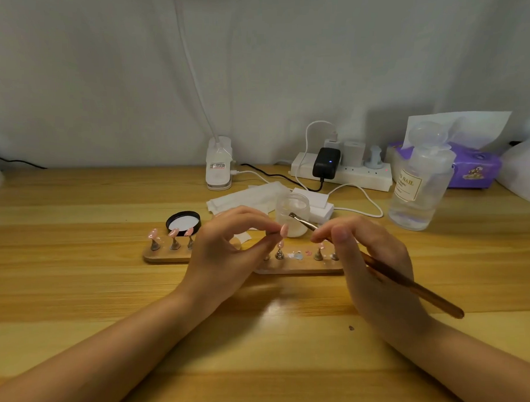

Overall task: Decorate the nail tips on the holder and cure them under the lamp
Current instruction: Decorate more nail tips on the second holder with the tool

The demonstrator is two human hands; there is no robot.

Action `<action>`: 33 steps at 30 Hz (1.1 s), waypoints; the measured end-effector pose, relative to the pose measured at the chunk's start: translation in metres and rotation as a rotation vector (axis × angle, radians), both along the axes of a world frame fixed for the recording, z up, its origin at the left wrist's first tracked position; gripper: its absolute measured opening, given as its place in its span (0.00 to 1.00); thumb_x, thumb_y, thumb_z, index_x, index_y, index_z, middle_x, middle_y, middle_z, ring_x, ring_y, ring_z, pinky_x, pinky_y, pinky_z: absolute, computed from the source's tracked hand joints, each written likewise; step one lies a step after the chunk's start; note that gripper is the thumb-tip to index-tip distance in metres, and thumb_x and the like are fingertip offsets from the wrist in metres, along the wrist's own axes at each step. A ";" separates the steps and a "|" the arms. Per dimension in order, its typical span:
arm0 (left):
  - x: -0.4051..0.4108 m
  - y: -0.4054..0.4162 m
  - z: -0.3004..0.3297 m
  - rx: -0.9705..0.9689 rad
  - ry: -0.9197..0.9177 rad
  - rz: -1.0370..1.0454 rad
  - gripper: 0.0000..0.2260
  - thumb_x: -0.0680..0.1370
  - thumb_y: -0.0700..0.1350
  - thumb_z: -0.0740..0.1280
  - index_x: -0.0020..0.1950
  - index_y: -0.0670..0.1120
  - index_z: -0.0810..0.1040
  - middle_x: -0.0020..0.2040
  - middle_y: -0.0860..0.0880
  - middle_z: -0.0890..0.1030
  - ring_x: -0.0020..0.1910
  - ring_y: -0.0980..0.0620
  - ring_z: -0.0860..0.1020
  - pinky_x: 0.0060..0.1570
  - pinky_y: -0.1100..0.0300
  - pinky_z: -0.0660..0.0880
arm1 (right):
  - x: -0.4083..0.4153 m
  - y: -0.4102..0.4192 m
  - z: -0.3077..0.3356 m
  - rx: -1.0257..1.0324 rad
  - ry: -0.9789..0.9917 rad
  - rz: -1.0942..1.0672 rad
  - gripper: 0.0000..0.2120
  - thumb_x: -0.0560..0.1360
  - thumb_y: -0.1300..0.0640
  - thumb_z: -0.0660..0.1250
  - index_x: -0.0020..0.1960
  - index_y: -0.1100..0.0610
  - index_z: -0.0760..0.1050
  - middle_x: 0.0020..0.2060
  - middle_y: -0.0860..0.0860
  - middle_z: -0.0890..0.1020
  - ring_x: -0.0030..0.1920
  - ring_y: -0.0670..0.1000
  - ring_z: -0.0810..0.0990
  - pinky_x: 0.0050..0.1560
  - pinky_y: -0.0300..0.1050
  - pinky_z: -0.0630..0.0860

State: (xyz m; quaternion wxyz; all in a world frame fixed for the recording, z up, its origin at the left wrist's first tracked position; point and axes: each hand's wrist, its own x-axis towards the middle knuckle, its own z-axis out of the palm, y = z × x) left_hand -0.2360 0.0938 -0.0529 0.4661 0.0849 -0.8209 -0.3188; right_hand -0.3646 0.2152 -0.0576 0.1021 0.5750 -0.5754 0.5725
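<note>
A long wooden nail holder [165,259] lies across the table with small metal stands. Three pink nail tips [172,232] sit on stands at its left end. My left hand [226,253] pinches another pink nail tip [284,230] between thumb and fingers, just above the holder's middle. My right hand [372,264] grips a brown-handled brush [417,289]; its flat bristle end [293,215] points left, just above the held tip. My hands hide the holder's middle stands.
A small clear jar [293,208] stands just behind the hands, its black lid [183,223] to the left. White wipes [243,197], a white clip lamp [219,166], a power strip [343,172], a clear liquid bottle [417,188] and a purple tissue pack [475,169] fill the back.
</note>
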 end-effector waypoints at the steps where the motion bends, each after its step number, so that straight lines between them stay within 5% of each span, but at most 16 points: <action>1: 0.000 0.000 0.000 0.000 0.001 -0.001 0.06 0.69 0.40 0.71 0.45 0.45 0.81 0.41 0.52 0.81 0.41 0.58 0.79 0.43 0.66 0.75 | 0.000 -0.001 -0.001 -0.018 0.053 -0.003 0.16 0.78 0.41 0.50 0.44 0.45 0.73 0.36 0.43 0.79 0.41 0.43 0.76 0.43 0.46 0.72; 9: 0.000 0.001 0.000 -0.014 -0.017 0.022 0.07 0.68 0.42 0.70 0.46 0.45 0.81 0.42 0.50 0.81 0.43 0.54 0.78 0.43 0.55 0.76 | -0.002 -0.001 -0.006 -0.059 0.121 0.039 0.24 0.80 0.47 0.49 0.36 0.55 0.77 0.32 0.43 0.78 0.38 0.38 0.75 0.44 0.46 0.70; 15: 0.000 0.002 0.001 -0.011 -0.021 0.016 0.08 0.68 0.42 0.70 0.46 0.47 0.80 0.42 0.53 0.80 0.42 0.57 0.78 0.43 0.60 0.76 | -0.002 -0.004 -0.005 -0.018 0.091 0.010 0.17 0.80 0.46 0.48 0.43 0.49 0.73 0.38 0.36 0.74 0.42 0.36 0.75 0.45 0.41 0.70; 21: 0.001 0.001 0.000 -0.023 -0.031 0.030 0.08 0.68 0.38 0.72 0.46 0.46 0.81 0.42 0.52 0.81 0.43 0.55 0.78 0.43 0.56 0.76 | -0.003 -0.004 -0.009 -0.055 0.151 0.028 0.25 0.80 0.47 0.49 0.36 0.57 0.77 0.33 0.42 0.77 0.38 0.39 0.75 0.44 0.46 0.69; 26: 0.000 0.001 0.000 -0.021 -0.034 0.037 0.09 0.68 0.36 0.72 0.46 0.46 0.81 0.41 0.52 0.81 0.42 0.57 0.78 0.43 0.58 0.76 | -0.001 -0.004 -0.005 -0.058 0.112 0.011 0.19 0.80 0.47 0.49 0.40 0.52 0.74 0.35 0.35 0.73 0.40 0.35 0.73 0.44 0.36 0.68; 33: 0.001 0.001 0.001 -0.020 -0.035 0.017 0.09 0.68 0.36 0.72 0.46 0.47 0.80 0.41 0.53 0.81 0.42 0.57 0.78 0.43 0.61 0.76 | -0.001 -0.003 -0.006 -0.023 0.156 0.044 0.24 0.80 0.47 0.49 0.37 0.56 0.77 0.35 0.38 0.75 0.39 0.36 0.74 0.45 0.44 0.70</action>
